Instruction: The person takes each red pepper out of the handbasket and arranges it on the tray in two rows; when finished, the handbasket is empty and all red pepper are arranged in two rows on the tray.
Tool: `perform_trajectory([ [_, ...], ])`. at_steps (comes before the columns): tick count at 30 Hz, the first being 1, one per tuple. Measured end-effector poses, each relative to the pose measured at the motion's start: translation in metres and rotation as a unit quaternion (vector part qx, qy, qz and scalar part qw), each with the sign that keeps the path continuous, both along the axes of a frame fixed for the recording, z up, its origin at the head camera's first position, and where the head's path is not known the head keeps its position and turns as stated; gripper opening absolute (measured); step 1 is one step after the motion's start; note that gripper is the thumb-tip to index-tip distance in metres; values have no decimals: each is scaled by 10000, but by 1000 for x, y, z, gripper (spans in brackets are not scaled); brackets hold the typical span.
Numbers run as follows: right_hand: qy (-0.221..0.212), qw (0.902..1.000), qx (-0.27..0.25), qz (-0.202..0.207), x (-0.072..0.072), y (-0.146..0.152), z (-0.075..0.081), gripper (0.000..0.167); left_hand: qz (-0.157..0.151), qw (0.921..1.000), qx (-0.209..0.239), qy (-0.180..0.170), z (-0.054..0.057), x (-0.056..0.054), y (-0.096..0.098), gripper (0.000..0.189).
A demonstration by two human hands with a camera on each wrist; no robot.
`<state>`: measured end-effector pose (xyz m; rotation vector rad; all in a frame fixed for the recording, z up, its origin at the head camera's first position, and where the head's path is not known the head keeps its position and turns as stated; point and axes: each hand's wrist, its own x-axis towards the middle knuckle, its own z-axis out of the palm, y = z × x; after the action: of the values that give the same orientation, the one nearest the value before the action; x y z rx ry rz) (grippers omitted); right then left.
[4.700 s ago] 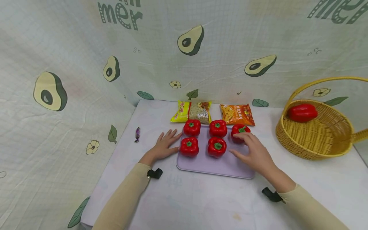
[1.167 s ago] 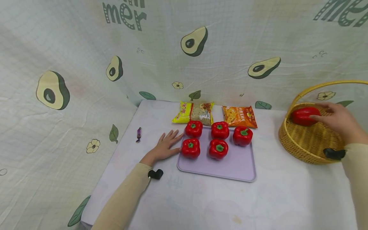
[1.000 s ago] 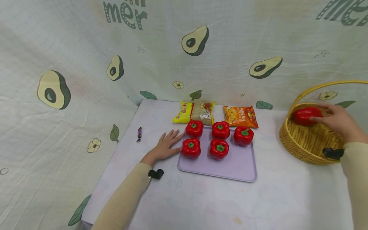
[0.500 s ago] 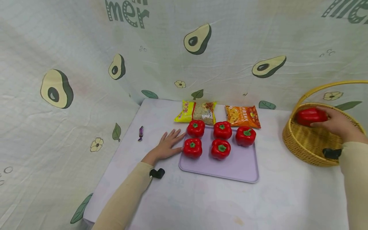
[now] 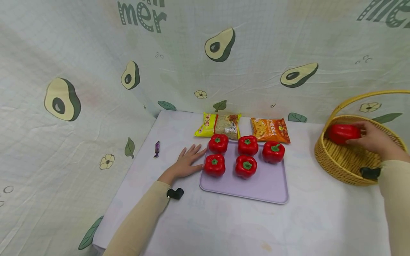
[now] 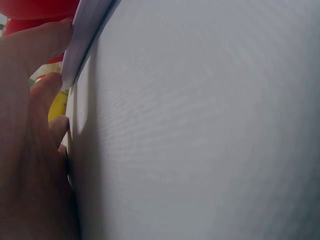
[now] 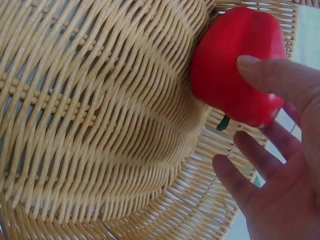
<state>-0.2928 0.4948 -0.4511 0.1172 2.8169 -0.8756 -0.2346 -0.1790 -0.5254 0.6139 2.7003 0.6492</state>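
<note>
At the right of the head view, my right hand (image 5: 373,140) reaches into a yellow wicker basket (image 5: 333,163). It pinches a red bell pepper (image 5: 344,133) there. In the right wrist view the thumb lies on the pepper (image 7: 235,65), whose green stem points down. One finger goes behind it, and the other fingers spread apart. My left hand (image 5: 185,163) lies flat with spread fingers at the left edge of a lilac tray (image 5: 256,188), its thumb close to a red bell pepper (image 5: 214,164). In the left wrist view the thumb touches the tray's rim (image 6: 82,45).
Several more red bell peppers, such as the one at the tray's right (image 5: 273,152), stand on the tray. Behind it lie a yellow snack bag (image 5: 221,125) and an orange snack bag (image 5: 270,129). A purple wrapped candy (image 5: 157,149) is at the left. The basket's handle (image 5: 368,95) arches high.
My right hand has left the tray's right pepper and gone into the basket. The pepper there has shifted and turned under my fingers. My left hand stays in place.
</note>
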Motion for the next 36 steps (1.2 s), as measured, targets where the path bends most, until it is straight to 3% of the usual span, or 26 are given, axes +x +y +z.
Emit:
perform_trajectory([
  [5, 69, 9992, 307, 227, 2, -3, 4, 83, 6, 10000, -17, 1, -1, 0, 0, 75],
  [11, 122, 9967, 763, 250, 6, -6, 11, 92, 19, 10000, 7, -21, 0, 0, 0, 75],
  [19, 121, 9985, 519, 114, 8, -9, 13, 90, -6, 10000, -58, -24, -1, -1, -1, 75],
  [26, 193, 9951, 915, 324, 10, -12, 18, 86, -27, 10000, 42, -15, 0, 0, -1, 76],
  [33, 262, 9966, 777, 108, 13, -16, 20, 92, -26, 10000, 29, 6, 0, 1, -1, 76],
  [36, 401, 9957, 819, 144, 15, -17, 21, 87, -25, 10000, -1, 11, 0, 0, -1, 76],
])
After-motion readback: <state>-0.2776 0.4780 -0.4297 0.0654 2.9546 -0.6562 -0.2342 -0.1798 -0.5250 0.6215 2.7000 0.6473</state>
